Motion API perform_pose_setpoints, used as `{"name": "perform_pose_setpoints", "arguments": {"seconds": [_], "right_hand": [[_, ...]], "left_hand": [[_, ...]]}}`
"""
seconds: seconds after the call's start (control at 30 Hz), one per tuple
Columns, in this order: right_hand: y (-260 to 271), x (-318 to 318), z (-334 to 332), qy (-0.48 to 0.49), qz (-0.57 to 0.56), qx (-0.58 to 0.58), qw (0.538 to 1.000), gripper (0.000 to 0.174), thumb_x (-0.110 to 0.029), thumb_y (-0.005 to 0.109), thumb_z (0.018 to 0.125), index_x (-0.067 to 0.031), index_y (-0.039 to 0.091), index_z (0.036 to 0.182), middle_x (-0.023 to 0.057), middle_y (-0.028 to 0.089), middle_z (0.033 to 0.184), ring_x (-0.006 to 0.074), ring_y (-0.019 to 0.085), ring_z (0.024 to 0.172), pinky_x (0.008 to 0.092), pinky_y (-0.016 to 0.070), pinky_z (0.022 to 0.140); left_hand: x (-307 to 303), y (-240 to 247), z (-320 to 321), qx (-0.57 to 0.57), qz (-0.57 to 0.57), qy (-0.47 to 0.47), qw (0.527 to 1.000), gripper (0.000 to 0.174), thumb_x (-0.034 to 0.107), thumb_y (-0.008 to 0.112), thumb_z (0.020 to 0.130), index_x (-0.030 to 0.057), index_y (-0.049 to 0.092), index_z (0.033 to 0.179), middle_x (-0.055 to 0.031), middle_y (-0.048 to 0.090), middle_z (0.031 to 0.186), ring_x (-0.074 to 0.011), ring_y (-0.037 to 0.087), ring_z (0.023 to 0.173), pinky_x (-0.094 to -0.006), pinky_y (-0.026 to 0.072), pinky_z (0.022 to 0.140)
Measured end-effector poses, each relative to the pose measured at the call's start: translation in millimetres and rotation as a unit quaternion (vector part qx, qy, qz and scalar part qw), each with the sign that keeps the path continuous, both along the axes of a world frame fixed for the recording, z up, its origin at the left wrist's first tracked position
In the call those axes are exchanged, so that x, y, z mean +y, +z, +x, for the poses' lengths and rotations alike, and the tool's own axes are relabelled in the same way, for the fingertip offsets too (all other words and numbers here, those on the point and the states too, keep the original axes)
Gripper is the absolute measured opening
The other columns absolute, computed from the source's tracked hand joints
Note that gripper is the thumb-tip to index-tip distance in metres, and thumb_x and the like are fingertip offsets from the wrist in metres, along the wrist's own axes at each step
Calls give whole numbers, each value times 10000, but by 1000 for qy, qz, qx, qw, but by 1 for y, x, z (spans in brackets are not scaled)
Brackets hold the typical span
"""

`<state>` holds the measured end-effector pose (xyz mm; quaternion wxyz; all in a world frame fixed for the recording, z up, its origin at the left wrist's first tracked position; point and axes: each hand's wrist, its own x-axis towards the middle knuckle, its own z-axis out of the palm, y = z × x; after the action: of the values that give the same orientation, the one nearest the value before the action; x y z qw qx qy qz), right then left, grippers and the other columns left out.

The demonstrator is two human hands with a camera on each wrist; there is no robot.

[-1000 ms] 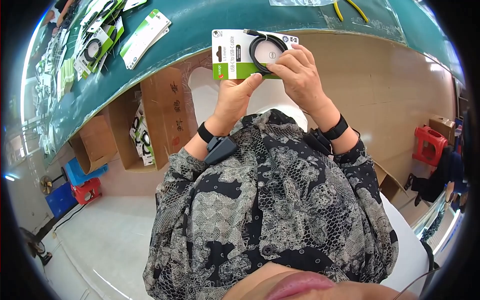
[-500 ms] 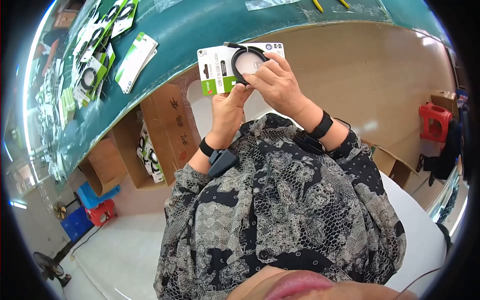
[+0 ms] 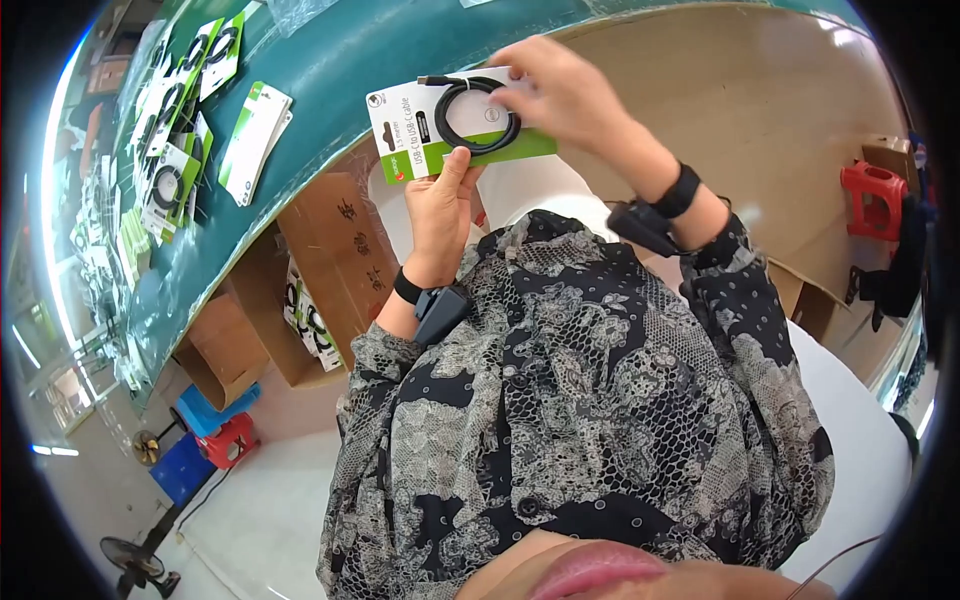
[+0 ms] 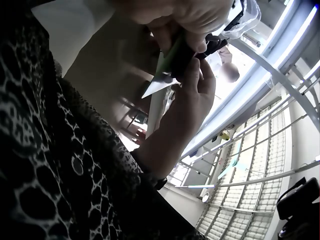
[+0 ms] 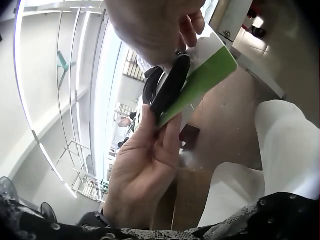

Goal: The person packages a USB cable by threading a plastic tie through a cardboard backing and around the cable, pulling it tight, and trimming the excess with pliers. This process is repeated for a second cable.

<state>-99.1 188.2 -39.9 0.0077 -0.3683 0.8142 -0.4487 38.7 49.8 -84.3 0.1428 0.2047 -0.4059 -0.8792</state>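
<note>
My left hand (image 3: 438, 215) grips a printed white and green card (image 3: 398, 128) by its lower edge, thumb on the front. A coiled black USB cable (image 3: 444, 120) lies against the card, its plug near the upper edge. My right hand (image 3: 565, 95), blurred by motion, is at the card's right end, thumb and fingers apart. In the right wrist view the left hand (image 5: 142, 172) pinches the coil and card from below, while the right hand (image 5: 150, 25) is above the coil with its thumb hidden. The left wrist view shows the card edge-on beneath the left hand (image 4: 175, 12).
On the green table (image 3: 330, 75) lie a stack of blank-looking cards (image 3: 255, 145) and a pile of carded cables (image 3: 170, 180). Below its edge stand cardboard boxes (image 3: 345, 225), one with more carded cables. A red stool (image 3: 872, 195) is at right, a fan (image 3: 130, 557) lower left.
My right hand has come off the front of the coil and shifted to the card's right end. The left hand keeps its hold. The head view has turned slightly.
</note>
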Motion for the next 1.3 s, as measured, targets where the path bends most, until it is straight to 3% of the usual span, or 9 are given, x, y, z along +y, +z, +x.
{"name": "perform_pose_setpoints", "arguments": {"seconds": [0.27, 0.43, 0.53, 0.7, 0.8, 0.93, 1.3], "right_hand": [[-20, -21, 6, 74, 65, 218, 971, 276, 16, 559, 795, -19, 555, 1069, 139, 516, 919, 307, 543, 865, 372, 464, 783], [-23, -12, 3, 113, 75, 201, 970, 267, 10, 557, 806, -18, 550, 1072, 147, 520, 931, 317, 539, 882, 374, 463, 790], [-23, -10, -3, 166, 15, 65, 984, 261, -28, 596, 803, -24, 552, 1061, 138, 525, 957, 317, 535, 902, 394, 444, 823], [-13, -11, 14, 55, -27, 206, 977, 267, -70, 639, 788, -50, 566, 1044, 111, 548, 969, 298, 544, 898, 397, 427, 834], [-17, -9, 32, 144, 32, 222, 964, 250, -105, 677, 758, -65, 594, 990, 79, 575, 942, 273, 553, 896, 387, 414, 845], [-30, -13, 27, 181, 42, 178, 966, 210, -114, 688, 742, -65, 614, 932, 60, 586, 894, 255, 562, 872, 358, 433, 804], [-40, -12, 35, 203, 10, 206, 957, 200, -61, 670, 739, -42, 619, 931, 70, 563, 859, 262, 556, 839, 374, 458, 782]], "left_hand": [[-7, -1, 4, -3, -10, -16, 1000, 206, 11, 605, 873, -3, 592, 1078, -84, 633, 1026, -178, 633, 922, -342, 550, 838], [-6, 1, 9, -17, -15, -20, 1000, 205, 6, 600, 873, -13, 589, 1077, -90, 633, 1022, -178, 637, 910, -334, 555, 819], [-8, 2, 9, -21, -20, -38, 999, 199, 16, 594, 880, -26, 585, 1074, -97, 633, 1021, -177, 640, 898, -323, 559, 797], [-12, -12, 3, -15, 5, -21, 1000, 184, 19, 586, 885, -35, 585, 1061, -104, 634, 1019, -179, 644, 885, -315, 564, 776], [-12, -11, 4, -2, 8, -27, 1000, 177, 19, 582, 887, -38, 583, 1054, -107, 634, 1008, -183, 649, 872, -308, 565, 766], [-16, -6, 4, -15, -12, -29, 999, 170, 19, 581, 887, -39, 580, 1047, -107, 634, 990, -185, 652, 857, -310, 569, 755], [-24, -21, 3, -21, 17, -8, 1000, 156, 58, 567, 907, -27, 577, 1037, -94, 631, 966, -183, 651, 836, -316, 574, 731]]}}
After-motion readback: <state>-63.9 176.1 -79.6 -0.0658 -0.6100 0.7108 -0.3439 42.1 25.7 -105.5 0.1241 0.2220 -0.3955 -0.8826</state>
